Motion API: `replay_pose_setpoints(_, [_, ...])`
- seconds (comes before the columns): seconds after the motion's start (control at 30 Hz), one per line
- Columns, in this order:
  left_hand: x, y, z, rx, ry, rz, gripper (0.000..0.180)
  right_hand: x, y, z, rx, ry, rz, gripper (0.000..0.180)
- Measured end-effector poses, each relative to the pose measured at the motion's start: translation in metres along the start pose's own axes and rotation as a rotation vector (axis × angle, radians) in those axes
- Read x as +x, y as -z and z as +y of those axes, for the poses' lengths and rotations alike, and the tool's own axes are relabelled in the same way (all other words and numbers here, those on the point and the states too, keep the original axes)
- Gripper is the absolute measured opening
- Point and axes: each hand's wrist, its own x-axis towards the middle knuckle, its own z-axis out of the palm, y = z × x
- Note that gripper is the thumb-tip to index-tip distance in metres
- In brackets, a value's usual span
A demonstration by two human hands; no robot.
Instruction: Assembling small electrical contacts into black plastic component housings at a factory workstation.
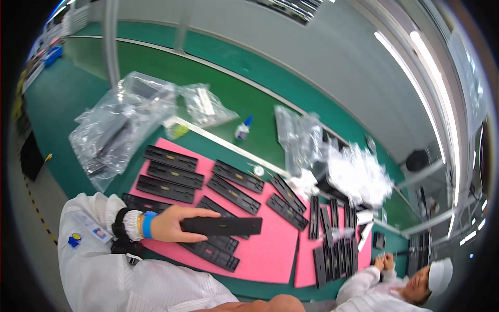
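My left hand (169, 224) comes in from the left, with a blue band at the wrist. It grips one end of a flat, black, bar-shaped plastic part (234, 225), fingers along the upper edge and thumb along the lower. The part is held over a pink mat (275, 249), where several similar black parts lie in slanting rows, such as one black part (166, 188) near the mat's left side. The held part hides some of those beneath it. My right hand is out of view.
More black parts (338, 255) crowd a second pink mat at right. Beside it, a co-worker (400, 283) in a white cap holds both hands together. Behind the mats are clear plastic bags (125, 125), a blue-capped bottle (243, 128) and a white plastic heap (358, 174).
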Motion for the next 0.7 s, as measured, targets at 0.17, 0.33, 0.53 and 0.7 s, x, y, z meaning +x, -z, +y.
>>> replay_pose_setpoints(0.17, [0.016,-0.025,0.014,0.014,0.07,0.006,0.063,0.139,-0.106,0.017,0.161,0.02,-0.162,0.04])
replay_pose_setpoints(0.33, [0.014,-0.02,0.006,-0.043,0.054,-0.023,0.064,0.143,-0.143,0.034,0.233,0.009,-0.147,0.036])
replay_pose_setpoints(0.53, [0.016,-0.019,0.009,-0.035,0.037,-0.02,0.063,0.147,-0.178,0.09,0.356,-0.024,-0.128,0.032])
replay_pose_setpoints(0.7, [0.016,-0.018,0.009,-0.043,0.075,-0.021,0.063,0.151,-0.214,0.14,0.457,-0.052,-0.114,0.029])
